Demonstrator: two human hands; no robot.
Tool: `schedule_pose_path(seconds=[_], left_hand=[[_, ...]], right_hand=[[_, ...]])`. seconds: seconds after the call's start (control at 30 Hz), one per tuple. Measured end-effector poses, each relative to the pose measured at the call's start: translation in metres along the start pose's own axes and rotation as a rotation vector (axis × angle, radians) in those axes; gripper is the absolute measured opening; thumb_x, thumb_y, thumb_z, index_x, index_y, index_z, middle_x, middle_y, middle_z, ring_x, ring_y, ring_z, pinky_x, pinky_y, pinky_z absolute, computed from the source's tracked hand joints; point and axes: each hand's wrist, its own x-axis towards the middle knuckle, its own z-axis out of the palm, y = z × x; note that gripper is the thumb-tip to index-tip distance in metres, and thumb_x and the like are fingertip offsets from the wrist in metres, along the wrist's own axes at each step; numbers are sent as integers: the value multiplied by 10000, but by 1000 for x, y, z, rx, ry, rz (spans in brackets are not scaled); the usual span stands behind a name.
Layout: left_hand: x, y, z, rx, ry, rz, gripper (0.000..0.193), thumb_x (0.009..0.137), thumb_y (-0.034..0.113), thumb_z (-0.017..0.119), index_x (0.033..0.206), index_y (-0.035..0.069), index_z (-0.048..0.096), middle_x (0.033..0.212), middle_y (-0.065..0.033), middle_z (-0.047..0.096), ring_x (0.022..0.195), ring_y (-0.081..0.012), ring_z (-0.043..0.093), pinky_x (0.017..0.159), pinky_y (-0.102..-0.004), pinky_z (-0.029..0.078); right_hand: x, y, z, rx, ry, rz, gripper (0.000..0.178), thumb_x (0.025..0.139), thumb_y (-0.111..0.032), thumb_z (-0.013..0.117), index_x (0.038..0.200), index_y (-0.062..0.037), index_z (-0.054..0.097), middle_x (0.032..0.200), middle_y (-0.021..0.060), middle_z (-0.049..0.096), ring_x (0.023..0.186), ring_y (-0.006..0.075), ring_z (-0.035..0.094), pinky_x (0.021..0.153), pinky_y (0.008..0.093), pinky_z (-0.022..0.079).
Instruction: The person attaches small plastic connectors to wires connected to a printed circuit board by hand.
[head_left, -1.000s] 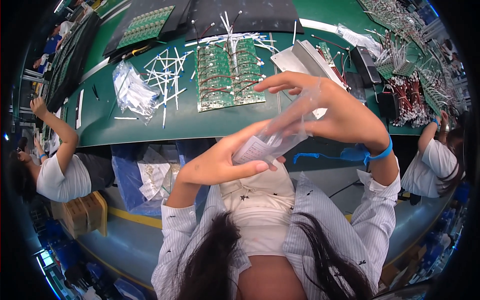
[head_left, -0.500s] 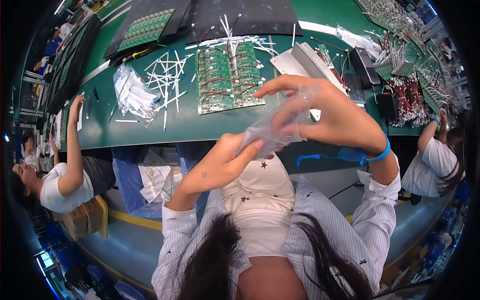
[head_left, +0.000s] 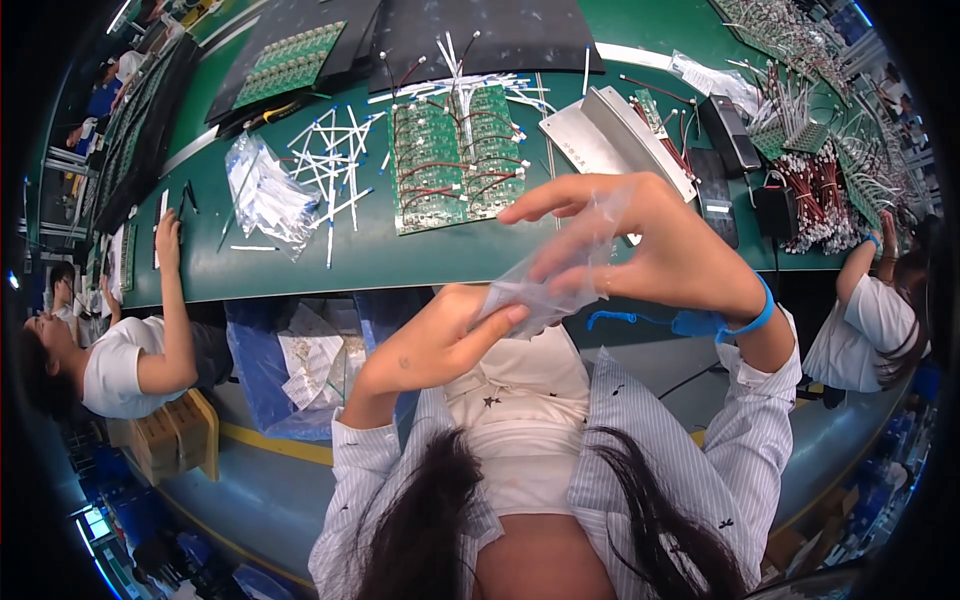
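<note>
A clear, thin plastic bag (head_left: 530, 290) hangs between my hands in front of the table's near edge. My left hand (head_left: 430, 338) is closed on its lower left end, with the thumb pressing on top. My right hand (head_left: 665, 245) has its fingers spread and curved. The film covers some of those fingers, and the forefinger reaches out past it to the left; whether the fingers are inside the bag I cannot tell. Beyond the hands, a green circuit board panel (head_left: 430, 150) with red-black wires and white connectors lies on the table.
Left of the panel are scattered white flat cables (head_left: 330, 150) and a bag of cables (head_left: 270, 195). To its right stand a metal angle bracket (head_left: 610, 135), a black device (head_left: 730, 135) and bundled wires (head_left: 820, 195). A blue-lined bin (head_left: 265, 345) stands under the table. People sit at both sides.
Both hands keep the bag almost in place; the right fingers have shifted slightly down and left. The person at the left has lowered an arm toward the table.
</note>
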Motion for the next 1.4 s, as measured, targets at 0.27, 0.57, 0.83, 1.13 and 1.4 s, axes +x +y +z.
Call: schedule_pose_path(seconds=[0.27,0.57,0.83,1.13,1.4], left_hand=[[1,7,4,-117,-37,-80,224,879,95,458,1050,-44,500,924,-147,574,872,-232,549,784,-324,411],[2,-6,17,-447,73,-139,232,879,94,482,1071,-34,500,895,-109,601,778,-143,591,695,-273,470],[3,-9,20,-249,112,-67,223,874,66,486,1072,-37,500,849,-90,601,755,-140,581,702,-277,469],[-3,-22,25,-600,215,-83,425,881,55,473,1290,8,367,1041,-88,564,917,-131,536,814,-280,432],[0,-25,32,-77,415,-69,312,897,139,470,1138,-54,513,846,-97,635,822,-138,601,752,-254,461]], right_hand=[[1,-3,5,73,-18,130,99,637,-47,667,735,-37,670,1053,96,596,950,216,571,811,319,454],[-4,8,8,100,8,58,63,663,-60,665,702,-13,648,1074,104,583,1005,232,557,807,317,465],[-2,10,9,85,-4,127,114,639,-106,703,699,-25,650,1130,109,562,1038,267,538,906,373,410],[-6,13,2,-116,163,-84,92,636,-47,659,727,-45,645,1195,140,525,1145,313,458,973,420,342],[-9,15,10,-285,90,-98,72,674,-75,657,724,-47,613,1193,57,512,1159,310,405,948,412,326]])
